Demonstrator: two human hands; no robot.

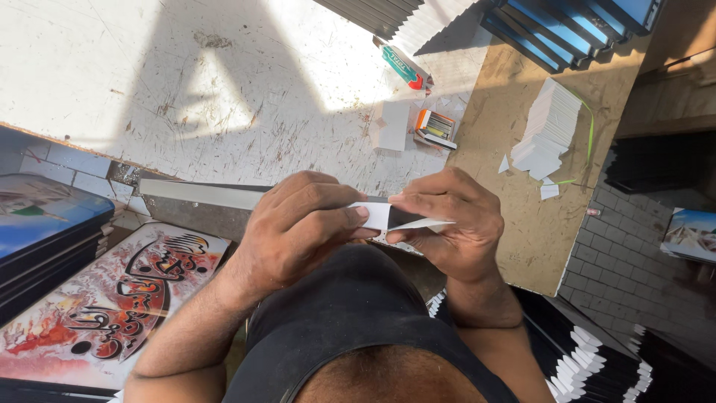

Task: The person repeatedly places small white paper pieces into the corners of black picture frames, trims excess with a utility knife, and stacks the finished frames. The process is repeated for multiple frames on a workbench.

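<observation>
While the left hand steadies it, both grips pinch a white card

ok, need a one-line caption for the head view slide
Left hand and right hand press a white paper corner piece onto a dark frame edge at a scuffed white table.

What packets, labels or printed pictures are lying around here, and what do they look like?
Green-and-white tube with red cap: on the white table, top centre.
Small orange-and-white box: below the tube.
Red-and-black decorated picture panel: lower left, rectangular.
Blue picture panel: far left, glossy.
</observation>
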